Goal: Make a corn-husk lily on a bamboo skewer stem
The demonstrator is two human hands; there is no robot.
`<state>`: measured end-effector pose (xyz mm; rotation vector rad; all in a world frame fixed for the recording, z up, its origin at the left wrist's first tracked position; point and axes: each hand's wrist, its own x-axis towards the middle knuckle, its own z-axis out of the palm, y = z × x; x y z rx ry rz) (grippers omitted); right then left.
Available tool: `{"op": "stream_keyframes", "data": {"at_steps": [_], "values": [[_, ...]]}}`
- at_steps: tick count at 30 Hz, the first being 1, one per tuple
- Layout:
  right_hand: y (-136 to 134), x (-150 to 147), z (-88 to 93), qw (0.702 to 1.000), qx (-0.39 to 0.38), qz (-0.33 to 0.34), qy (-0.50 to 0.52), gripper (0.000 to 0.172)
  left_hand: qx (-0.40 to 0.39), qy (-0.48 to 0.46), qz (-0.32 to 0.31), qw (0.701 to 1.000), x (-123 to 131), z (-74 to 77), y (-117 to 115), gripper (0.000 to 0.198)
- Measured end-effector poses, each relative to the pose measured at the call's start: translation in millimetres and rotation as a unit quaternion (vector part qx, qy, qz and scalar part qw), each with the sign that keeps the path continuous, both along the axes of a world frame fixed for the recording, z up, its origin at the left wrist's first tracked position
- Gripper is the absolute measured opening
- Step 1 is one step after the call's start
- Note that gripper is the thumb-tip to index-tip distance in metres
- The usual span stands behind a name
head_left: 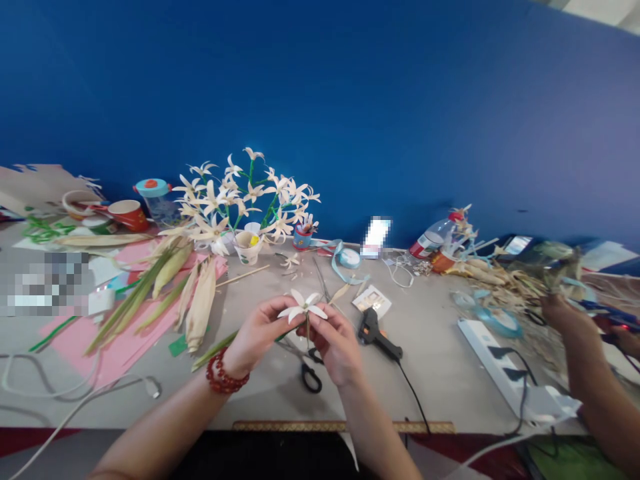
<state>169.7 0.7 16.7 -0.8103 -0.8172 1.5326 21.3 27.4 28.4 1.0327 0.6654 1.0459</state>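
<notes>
A white flower with narrow pointed petals (302, 306) is held between my two hands above the table's front half. My left hand (263, 327), with a red bead bracelet (223, 375) at the wrist, pinches it from the left. From the right, the fingers of my right hand (337, 340) close on its underside and short stem. Below my hands lie black-handled scissors (311, 378), partly hidden. A black hot glue gun (379, 335) rests to the right, its nozzle by a small white packet (372, 301). Long green husk leaves (215, 350) lie left of my left hand.
Behind stand similar flowers on green stems (250, 190) near a paper cup (247, 247). Corn husks (200, 307) and pink paper (125, 347) cover the left. Rightward are a power strip (493, 363), ribbon rolls (501, 323) and another person's arm (580, 353). A wooden ruler (280, 426) lines the front edge.
</notes>
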Motion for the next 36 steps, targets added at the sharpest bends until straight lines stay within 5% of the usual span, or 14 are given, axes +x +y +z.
{"op": "stream_keyframes", "data": {"at_steps": [13, 24, 36], "values": [[2.9, 1.0, 2.4, 1.000, 0.002, 0.011, 0.003, 0.018, -0.007, -0.024, -0.015, 1.000, -0.2, -0.5, -0.9, 0.011], [-0.9, -4.5, -3.3, 0.997, 0.036, -0.056, -0.043, 0.017, 0.001, -0.024, 0.034, 0.999, 3.8, -2.9, -4.5, 0.012], [1.2, -3.0, 7.2, 0.999, 0.027, -0.030, -0.024, 0.023, 0.026, 0.001, 0.033, 0.999, 4.4, 4.7, -5.4, 0.016]]}}
